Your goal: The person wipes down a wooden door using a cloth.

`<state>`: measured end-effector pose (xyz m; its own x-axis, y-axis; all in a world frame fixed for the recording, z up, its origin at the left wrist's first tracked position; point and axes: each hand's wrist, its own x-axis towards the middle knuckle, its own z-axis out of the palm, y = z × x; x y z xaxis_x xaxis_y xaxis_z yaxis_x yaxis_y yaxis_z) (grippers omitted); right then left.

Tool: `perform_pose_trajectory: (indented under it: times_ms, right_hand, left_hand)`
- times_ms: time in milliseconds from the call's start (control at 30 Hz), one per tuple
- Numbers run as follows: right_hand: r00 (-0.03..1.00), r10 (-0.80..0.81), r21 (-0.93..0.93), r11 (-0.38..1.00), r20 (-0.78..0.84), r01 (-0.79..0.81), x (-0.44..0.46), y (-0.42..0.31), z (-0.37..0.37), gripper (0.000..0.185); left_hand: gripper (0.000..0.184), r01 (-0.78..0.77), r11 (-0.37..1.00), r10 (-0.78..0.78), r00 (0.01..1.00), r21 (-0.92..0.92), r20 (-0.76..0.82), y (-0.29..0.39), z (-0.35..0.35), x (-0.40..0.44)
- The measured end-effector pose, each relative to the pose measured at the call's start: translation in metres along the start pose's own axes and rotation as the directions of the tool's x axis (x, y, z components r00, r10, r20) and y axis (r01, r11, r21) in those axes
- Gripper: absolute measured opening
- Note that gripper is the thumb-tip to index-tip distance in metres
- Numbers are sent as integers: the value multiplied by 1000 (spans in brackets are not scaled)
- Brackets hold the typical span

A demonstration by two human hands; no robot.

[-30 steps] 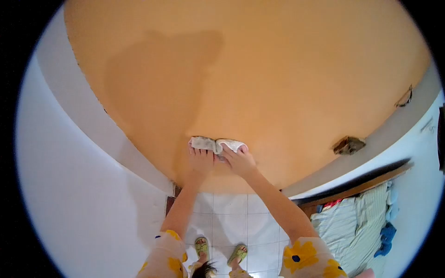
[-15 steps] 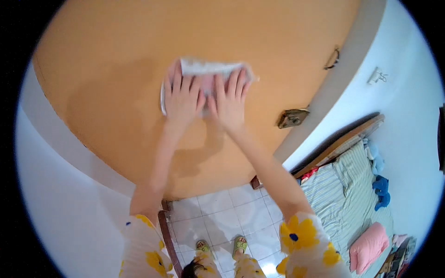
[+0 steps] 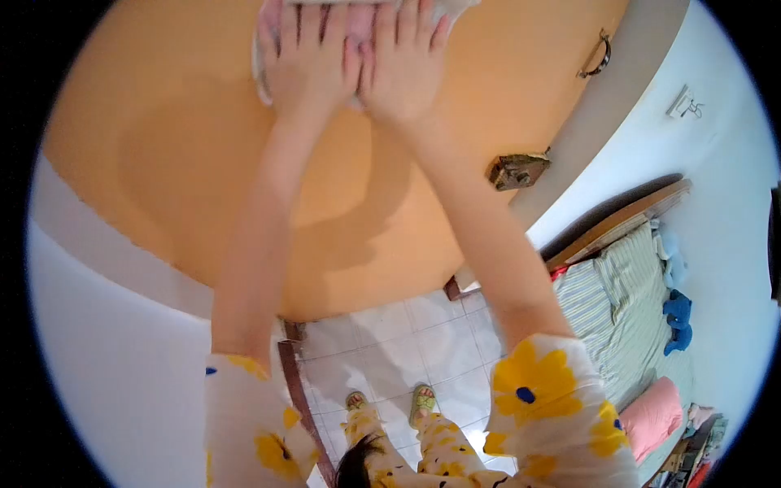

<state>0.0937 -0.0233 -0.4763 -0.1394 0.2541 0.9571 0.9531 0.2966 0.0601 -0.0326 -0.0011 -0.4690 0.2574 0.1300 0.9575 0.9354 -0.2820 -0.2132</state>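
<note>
**Trainee:** What grip is showing?

**Instructor:** The left hand point(image 3: 313, 77) and right hand point(image 3: 403, 77) are lying flat and unclenched over a pale pink-and-white fabric cloth point(image 3: 360, 20), which is resting between them and the broad, flat orange panel point(image 3: 488, 81).

**Trainee:** Which faults are threatening?

**Instructor:** Uneven palm pressure could be causing bunching or slipping (the cloth's upper edge is partly leaving view). A sideways sweep could be risking snagging on the boxy brown metal fitting point(image 3: 519, 172).
</note>
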Motion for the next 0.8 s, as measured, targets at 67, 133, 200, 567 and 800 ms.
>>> perform_pose_trajectory:
  times_ms: [67,133,200,567,800]
  right_hand:
    - [999,-35,-28,999,-29,34,-55,3,21,60]
    - [998,-38,-31,999,45,39,-113,-3,30,57]
    - [987,-82,21,997,136,80,-179,-4,43,55]
    - [849,-65,234,970,525,-70,-346,12,22,52]
    - [930,172,300,914,323,-273,-200,47,-20,61]
  left_hand:
    - [56,-4,1000,5,999,-31,51,13,8,-52]
    - [52,-39,999,41,992,-20,116,21,17,-114]
    - [46,-71,996,80,983,-60,163,32,26,-180]
    - [45,-10,992,70,876,-126,477,97,21,-352]
    - [60,-2,994,44,922,-110,385,126,28,-183]
